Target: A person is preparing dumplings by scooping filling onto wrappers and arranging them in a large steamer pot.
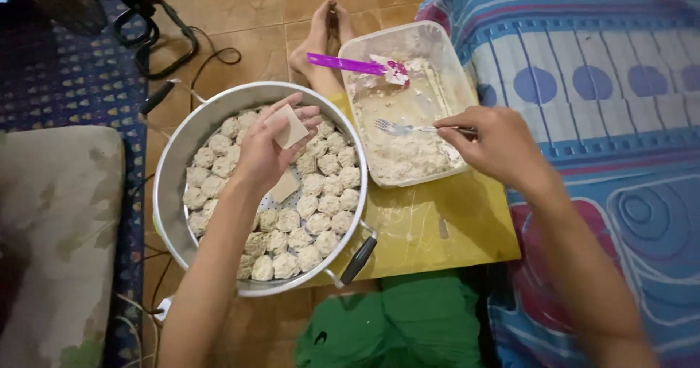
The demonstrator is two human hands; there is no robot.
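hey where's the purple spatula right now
In the head view, the purple spatula lies across the top rim of the clear plastic container of filling, right of the steamer pot and above the fork in the right hand.

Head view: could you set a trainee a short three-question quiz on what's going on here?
1. True or false: the left hand holds a square wrapper above the steamer pot.
2. What tool does the right hand hold? A spoon, B fork, C knife.
3. Where does the purple spatula rest?

Key: 1 true. 2 B, a fork reaching into the filling. 3 On the clear plastic tub of filling.
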